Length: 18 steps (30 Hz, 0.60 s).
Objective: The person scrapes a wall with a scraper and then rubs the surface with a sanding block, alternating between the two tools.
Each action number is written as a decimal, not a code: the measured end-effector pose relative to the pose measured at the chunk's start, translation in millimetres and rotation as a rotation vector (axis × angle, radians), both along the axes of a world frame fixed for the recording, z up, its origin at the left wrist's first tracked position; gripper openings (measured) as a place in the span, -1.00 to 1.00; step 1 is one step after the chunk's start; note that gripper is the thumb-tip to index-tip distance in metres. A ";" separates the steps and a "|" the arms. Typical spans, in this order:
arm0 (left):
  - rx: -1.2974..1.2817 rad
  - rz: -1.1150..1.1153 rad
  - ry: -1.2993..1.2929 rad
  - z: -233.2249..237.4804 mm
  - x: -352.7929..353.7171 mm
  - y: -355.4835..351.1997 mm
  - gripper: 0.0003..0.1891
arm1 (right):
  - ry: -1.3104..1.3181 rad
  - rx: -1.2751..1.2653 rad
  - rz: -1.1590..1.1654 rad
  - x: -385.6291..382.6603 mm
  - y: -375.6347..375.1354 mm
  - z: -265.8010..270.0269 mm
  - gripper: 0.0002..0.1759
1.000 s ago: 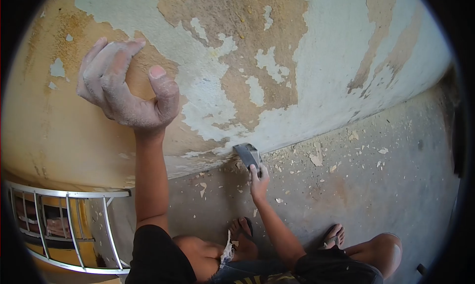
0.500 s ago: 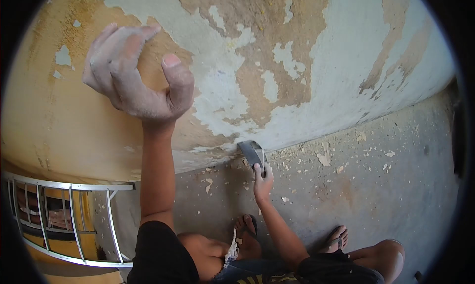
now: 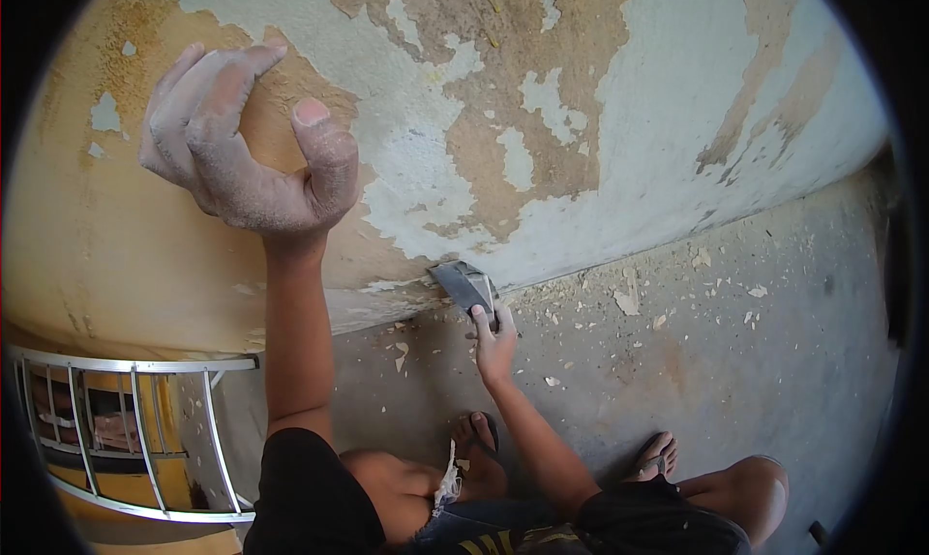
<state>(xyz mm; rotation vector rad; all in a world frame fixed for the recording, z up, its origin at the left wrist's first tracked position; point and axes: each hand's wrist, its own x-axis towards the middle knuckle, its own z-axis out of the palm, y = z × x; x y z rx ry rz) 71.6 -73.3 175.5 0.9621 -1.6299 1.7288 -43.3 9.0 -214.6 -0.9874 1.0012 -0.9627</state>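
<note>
My left hand (image 3: 247,144), coated in pale dust, is raised in front of the wall. Its fingers are curved and the thumb stands apart, with nothing between them. Lower down, my right hand (image 3: 495,347) grips a wide-bladed scraper (image 3: 463,286). The blade's edge lies at the foot of the wall (image 3: 426,173), where the paint has peeled off in ragged patches. Part of the scraper's handle is hidden by my fingers.
Paint flakes (image 3: 627,303) litter the concrete floor (image 3: 600,400) along the wall. A metal ladder (image 3: 145,366) lies at the lower left. My sandalled feet (image 3: 660,455) are on the floor below my right arm.
The scraper and my right hand have shifted a little left along the wall's base, and the blade is turned more to the left. My left hand keeps its curved shape.
</note>
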 end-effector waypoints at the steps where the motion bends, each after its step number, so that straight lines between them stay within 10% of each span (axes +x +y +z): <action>1: -0.007 -0.004 -0.005 1.2 0.4 -0.8 -0.69 | -0.053 0.043 -0.009 0.7 -0.6 2.3 -0.60; 5: 0.013 -0.042 -0.006 2.3 3.6 -1.9 -0.69 | -0.037 0.351 -0.019 -9.1 18.7 -26.3 -0.59; 18: 0.020 -0.052 -0.014 1.1 5.8 -1.7 -0.67 | -0.037 0.256 -0.064 -6.9 26.0 -21.8 -0.61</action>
